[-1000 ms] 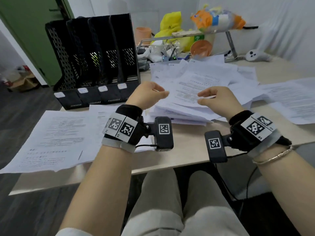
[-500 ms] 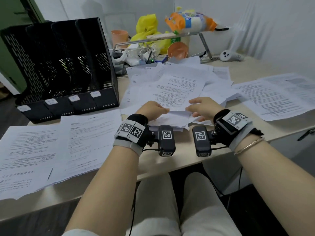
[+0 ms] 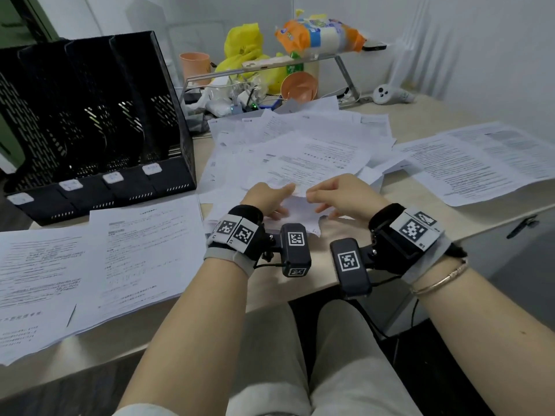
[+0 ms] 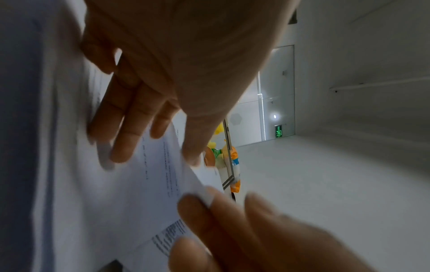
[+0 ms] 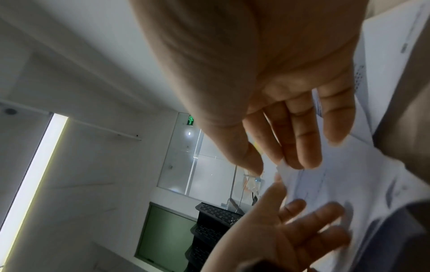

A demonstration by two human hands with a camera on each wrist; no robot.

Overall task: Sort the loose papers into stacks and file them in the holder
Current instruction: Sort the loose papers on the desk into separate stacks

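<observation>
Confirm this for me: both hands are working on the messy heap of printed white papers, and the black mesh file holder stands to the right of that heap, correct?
Not quite. The head view shows the black mesh file holder standing left of the messy heap of printed white papers, not right. Both hands are indeed at the heap.

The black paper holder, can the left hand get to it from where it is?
Probably yes. The left hand rests on the messy paper pile, and the black holder stands just to its left with only flat sheets between them.

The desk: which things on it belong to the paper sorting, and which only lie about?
Belong:
black mesh file holder
white printed paper pile
left hand
right hand

Lying about:
orange plastic cup
yellow plastic bag
white handheld controller
</observation>
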